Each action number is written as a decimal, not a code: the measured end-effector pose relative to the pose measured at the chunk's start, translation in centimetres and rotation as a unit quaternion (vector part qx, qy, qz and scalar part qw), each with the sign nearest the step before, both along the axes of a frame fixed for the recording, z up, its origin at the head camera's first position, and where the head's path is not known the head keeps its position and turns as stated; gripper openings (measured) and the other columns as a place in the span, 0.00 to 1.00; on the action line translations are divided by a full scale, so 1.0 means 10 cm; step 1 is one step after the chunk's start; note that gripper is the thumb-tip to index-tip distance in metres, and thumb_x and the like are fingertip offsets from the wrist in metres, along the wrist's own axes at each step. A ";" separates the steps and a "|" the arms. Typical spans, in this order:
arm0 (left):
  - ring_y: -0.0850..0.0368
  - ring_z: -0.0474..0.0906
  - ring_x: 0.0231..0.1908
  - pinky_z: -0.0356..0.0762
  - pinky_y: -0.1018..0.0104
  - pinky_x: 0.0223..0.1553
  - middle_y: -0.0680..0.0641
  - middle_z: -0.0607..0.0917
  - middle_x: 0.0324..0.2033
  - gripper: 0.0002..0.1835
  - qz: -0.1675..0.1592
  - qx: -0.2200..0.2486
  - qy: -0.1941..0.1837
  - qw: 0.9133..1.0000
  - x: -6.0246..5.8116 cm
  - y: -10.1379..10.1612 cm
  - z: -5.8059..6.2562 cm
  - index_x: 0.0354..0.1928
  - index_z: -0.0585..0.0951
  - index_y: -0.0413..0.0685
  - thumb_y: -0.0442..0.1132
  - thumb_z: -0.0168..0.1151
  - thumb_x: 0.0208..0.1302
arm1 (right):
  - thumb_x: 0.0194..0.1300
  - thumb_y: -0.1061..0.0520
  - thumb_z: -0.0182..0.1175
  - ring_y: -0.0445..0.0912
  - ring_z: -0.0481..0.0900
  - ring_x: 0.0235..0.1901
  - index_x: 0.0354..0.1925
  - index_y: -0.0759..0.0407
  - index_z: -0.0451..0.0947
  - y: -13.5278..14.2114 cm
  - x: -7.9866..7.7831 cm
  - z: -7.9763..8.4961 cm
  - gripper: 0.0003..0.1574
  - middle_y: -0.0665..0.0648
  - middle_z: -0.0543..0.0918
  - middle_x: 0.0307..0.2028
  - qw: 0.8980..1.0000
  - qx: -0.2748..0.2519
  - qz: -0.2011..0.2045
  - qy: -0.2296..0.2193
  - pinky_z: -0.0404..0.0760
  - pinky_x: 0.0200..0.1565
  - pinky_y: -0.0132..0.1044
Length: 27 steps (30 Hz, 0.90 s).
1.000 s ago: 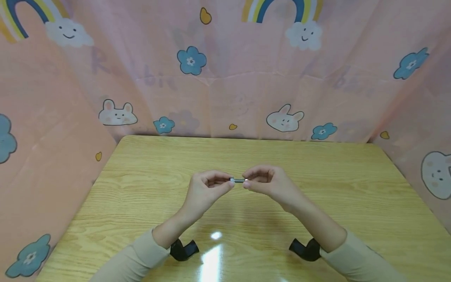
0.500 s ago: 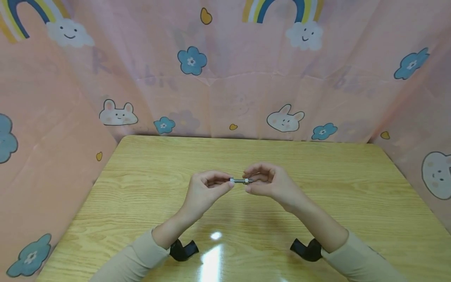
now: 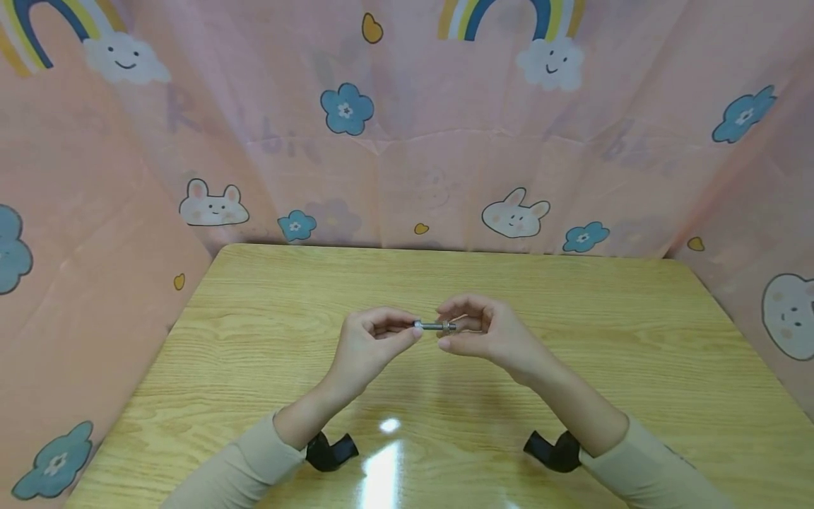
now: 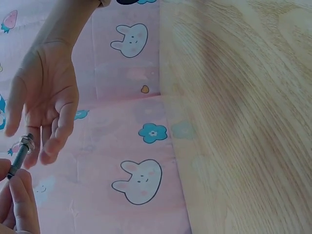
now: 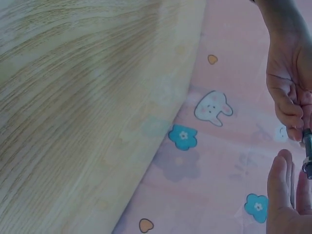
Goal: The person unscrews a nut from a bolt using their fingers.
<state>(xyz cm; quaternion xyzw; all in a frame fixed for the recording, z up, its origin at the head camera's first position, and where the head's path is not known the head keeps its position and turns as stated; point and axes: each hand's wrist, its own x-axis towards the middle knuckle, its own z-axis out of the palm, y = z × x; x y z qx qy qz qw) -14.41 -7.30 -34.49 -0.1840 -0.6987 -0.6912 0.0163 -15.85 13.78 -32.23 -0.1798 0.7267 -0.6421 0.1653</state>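
A metal bolt [image 3: 432, 326] lies level in the air above the table, its head end pinched between the thumb and fingers of my left hand [image 3: 367, 346]. Threaded on the bolt near its right-hand end is a nut [image 3: 449, 326]; a short length of bolt sticks out beyond it. My right hand [image 3: 499, 336] is around that end, its thumb and index finger apart, one below and one above the nut. In the left wrist view the right palm [image 4: 48, 92] faces the bolt, with a finger behind the nut; whether it touches cannot be told.
Both hands are over a wood-grain table [image 3: 286, 283]. A pink printed cloth [image 3: 407, 162] hangs behind and at both sides of it. Black wrist mounts [image 3: 332, 452] protrude from under each sleeve. Light glares off the table near the front.
One second ago my right fingertips pinched the nut end; they then parted and the nut came into view. Since then the right fingers have shifted slightly left. The left hand holds still.
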 end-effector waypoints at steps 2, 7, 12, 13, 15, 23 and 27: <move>0.55 0.83 0.33 0.82 0.63 0.37 0.40 0.84 0.34 0.08 0.001 0.000 0.000 1.000 0.00 0.00 0.00 0.38 0.82 0.31 0.29 0.64 0.57 | 0.63 0.60 0.60 0.49 0.82 0.36 0.48 0.70 0.72 -0.01 0.00 0.00 0.18 0.61 0.80 0.39 1.000 0.010 -0.001 -0.003 0.82 0.41 0.41; 0.56 0.83 0.33 0.82 0.63 0.37 0.40 0.84 0.34 0.08 0.000 0.002 0.001 1.000 0.00 0.00 0.00 0.38 0.82 0.31 0.28 0.64 0.56 | 0.63 0.61 0.60 0.47 0.82 0.34 0.44 0.70 0.73 0.00 0.00 0.01 0.15 0.61 0.81 0.36 1.000 0.012 -0.010 -0.003 0.82 0.41 0.41; 0.55 0.82 0.33 0.82 0.63 0.37 0.39 0.84 0.34 0.08 -0.002 0.004 0.000 1.000 -0.01 0.00 0.00 0.38 0.82 0.30 0.28 0.64 0.56 | 0.59 0.64 0.62 0.49 0.79 0.43 0.50 0.69 0.70 0.00 0.00 0.02 0.21 0.64 0.75 0.47 1.000 -0.003 -0.015 0.014 0.80 0.45 0.40; 0.55 0.82 0.32 0.82 0.63 0.37 0.39 0.84 0.34 0.08 -0.002 0.003 -0.001 1.000 -0.01 0.00 0.00 0.38 0.82 0.30 0.28 0.64 0.56 | 0.61 0.62 0.61 0.49 0.80 0.42 0.50 0.69 0.70 0.00 0.00 0.02 0.21 0.63 0.76 0.46 1.000 0.001 -0.018 0.013 0.81 0.44 0.41; 0.55 0.83 0.32 0.82 0.63 0.36 0.40 0.84 0.33 0.08 -0.001 0.002 -0.001 1.000 0.00 0.00 0.01 0.38 0.82 0.31 0.28 0.64 0.56 | 0.64 0.59 0.59 0.49 0.82 0.39 0.49 0.71 0.72 -0.01 -0.01 0.02 0.19 0.62 0.79 0.41 1.000 0.014 -0.022 0.010 0.81 0.43 0.42; 0.55 0.83 0.33 0.82 0.65 0.36 0.40 0.84 0.34 0.09 -0.006 -0.002 0.000 1.000 0.01 -0.01 0.01 0.39 0.82 0.30 0.29 0.64 0.57 | 0.57 0.64 0.65 0.47 0.80 0.41 0.46 0.69 0.72 0.01 0.02 0.01 0.20 0.60 0.79 0.42 0.999 0.002 -0.033 0.022 0.81 0.43 0.39; 0.55 0.83 0.33 0.82 0.64 0.36 0.40 0.84 0.34 0.09 -0.006 0.000 0.001 1.000 0.01 0.00 0.01 0.39 0.82 0.30 0.30 0.64 0.57 | 0.61 0.61 0.62 0.48 0.81 0.38 0.48 0.68 0.73 0.02 0.01 0.02 0.19 0.61 0.79 0.41 0.999 0.017 -0.026 0.033 0.82 0.41 0.40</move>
